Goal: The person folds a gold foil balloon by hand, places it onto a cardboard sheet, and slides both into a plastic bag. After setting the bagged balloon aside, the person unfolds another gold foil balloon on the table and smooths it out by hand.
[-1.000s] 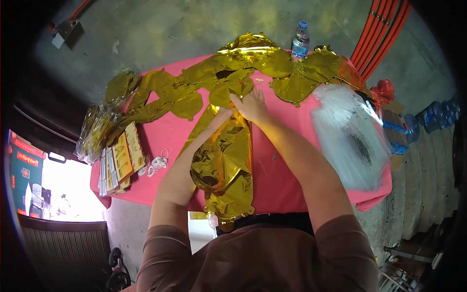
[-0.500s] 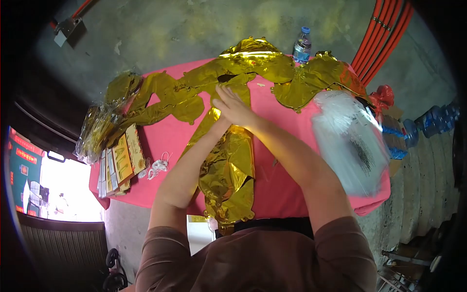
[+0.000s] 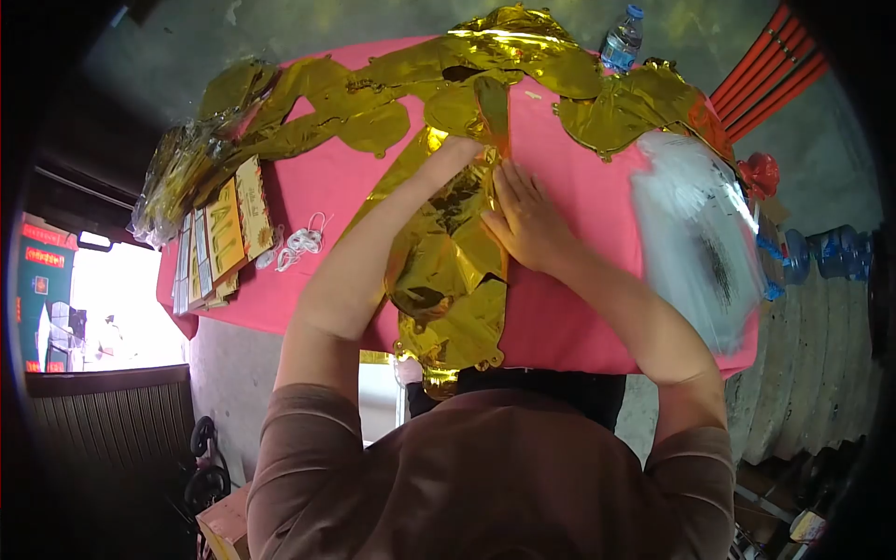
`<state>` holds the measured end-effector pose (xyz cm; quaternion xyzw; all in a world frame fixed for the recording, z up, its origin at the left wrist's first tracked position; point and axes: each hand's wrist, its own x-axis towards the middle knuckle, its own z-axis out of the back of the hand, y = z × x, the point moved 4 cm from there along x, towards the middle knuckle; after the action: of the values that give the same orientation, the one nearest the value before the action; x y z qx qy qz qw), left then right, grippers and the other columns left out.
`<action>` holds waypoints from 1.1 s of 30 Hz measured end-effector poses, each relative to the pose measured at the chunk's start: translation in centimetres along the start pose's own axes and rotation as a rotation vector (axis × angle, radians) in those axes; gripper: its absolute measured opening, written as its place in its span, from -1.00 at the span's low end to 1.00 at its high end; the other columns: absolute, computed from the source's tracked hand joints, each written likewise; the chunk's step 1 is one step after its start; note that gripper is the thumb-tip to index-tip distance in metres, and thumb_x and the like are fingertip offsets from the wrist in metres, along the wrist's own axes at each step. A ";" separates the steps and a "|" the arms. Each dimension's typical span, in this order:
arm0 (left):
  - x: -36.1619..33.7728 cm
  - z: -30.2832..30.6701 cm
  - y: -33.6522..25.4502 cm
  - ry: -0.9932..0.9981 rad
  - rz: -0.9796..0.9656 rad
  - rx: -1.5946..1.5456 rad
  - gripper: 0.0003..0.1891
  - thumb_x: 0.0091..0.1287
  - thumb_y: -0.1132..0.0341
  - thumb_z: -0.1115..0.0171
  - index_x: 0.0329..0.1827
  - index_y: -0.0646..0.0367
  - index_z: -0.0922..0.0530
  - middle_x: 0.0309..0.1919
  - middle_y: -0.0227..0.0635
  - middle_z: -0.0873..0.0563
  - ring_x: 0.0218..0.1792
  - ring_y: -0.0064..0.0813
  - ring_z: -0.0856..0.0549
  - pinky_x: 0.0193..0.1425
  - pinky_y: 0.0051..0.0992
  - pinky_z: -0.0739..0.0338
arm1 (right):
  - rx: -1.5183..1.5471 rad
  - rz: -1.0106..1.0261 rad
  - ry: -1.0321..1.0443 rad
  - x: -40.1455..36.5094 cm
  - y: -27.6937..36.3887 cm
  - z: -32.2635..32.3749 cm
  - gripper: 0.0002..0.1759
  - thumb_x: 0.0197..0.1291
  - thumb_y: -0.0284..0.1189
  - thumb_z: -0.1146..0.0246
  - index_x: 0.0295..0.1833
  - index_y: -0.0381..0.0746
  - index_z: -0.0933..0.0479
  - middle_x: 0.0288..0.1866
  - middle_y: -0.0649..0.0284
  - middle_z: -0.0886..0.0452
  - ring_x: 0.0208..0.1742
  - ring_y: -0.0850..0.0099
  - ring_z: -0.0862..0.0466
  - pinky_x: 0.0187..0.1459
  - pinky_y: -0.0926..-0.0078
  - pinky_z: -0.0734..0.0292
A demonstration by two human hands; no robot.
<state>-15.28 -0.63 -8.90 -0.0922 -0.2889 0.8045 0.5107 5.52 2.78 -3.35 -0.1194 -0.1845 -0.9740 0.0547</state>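
A flat gold foil balloon (image 3: 457, 317) lies lengthwise on the pink tablecloth (image 3: 579, 317), its near end hanging toward my body. My left hand (image 3: 471, 149) is at its upper part, the fingers hidden by the foil. My right hand (image 3: 529, 217) rests along the balloon's right edge with fingers stretched out and the thumb toward the foil. More flat gold foil balloons (image 3: 373, 126) spread across the back of the table, and another gold foil balloon (image 3: 611, 110) lies at the back right.
At the left lie clear plastic packaging (image 3: 173, 177), printed cards (image 3: 224, 233) and white string (image 3: 303, 245). A clear plastic bag (image 3: 686, 233) covers the right side. A water bottle (image 3: 623, 39) stands at the back edge. Orange pipes (image 3: 775, 75) run beyond the table.
My hands were together over the foil's upper part. Now they are apart: the right has come down to the balloon's right edge, and the left's fingers have gone out of sight. The view has shifted.
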 end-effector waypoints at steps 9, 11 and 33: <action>-4.3 2.9 -5.2 -0.141 -0.176 0.052 -0.77 0.08 0.48 -0.15 -0.20 0.24 -0.65 -0.19 0.01 -0.69 -0.05 -0.03 -0.64 0.11 -0.21 -0.49 | -0.200 0.026 0.017 -0.3 2.5 0.4 -0.21 0.36 -0.06 0.01 0.42 -0.50 -0.06 0.47 -0.21 -0.08 0.53 -0.02 -0.03 0.48 -0.04 0.15; -4.1 2.6 -4.7 -0.092 -0.138 0.103 -0.81 0.09 0.46 -0.16 -0.25 0.26 -0.65 -0.25 0.02 -0.69 -0.12 -0.01 -0.65 0.04 -0.19 -0.51 | -0.223 0.036 0.026 -0.7 3.1 0.4 -0.20 0.36 -0.05 0.01 0.41 -0.50 -0.06 0.47 -0.20 -0.09 0.53 -0.01 -0.02 0.48 -0.03 0.17; -6.3 7.3 -8.6 -0.390 -0.194 0.192 -0.65 0.32 0.29 -0.15 0.14 0.19 -0.52 0.20 -0.11 -0.54 0.27 -0.11 -0.44 0.35 -0.23 -0.31 | -0.124 0.014 0.069 -1.4 3.7 0.1 -0.19 0.30 -0.04 -0.04 0.42 -0.45 -0.10 0.49 -0.17 -0.05 0.54 0.04 -0.01 0.48 -0.04 0.18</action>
<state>-9.02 -6.21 0.92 0.1422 -0.3116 0.7780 0.5267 7.44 -0.53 -2.30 -0.0900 -0.1208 -0.9867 0.0606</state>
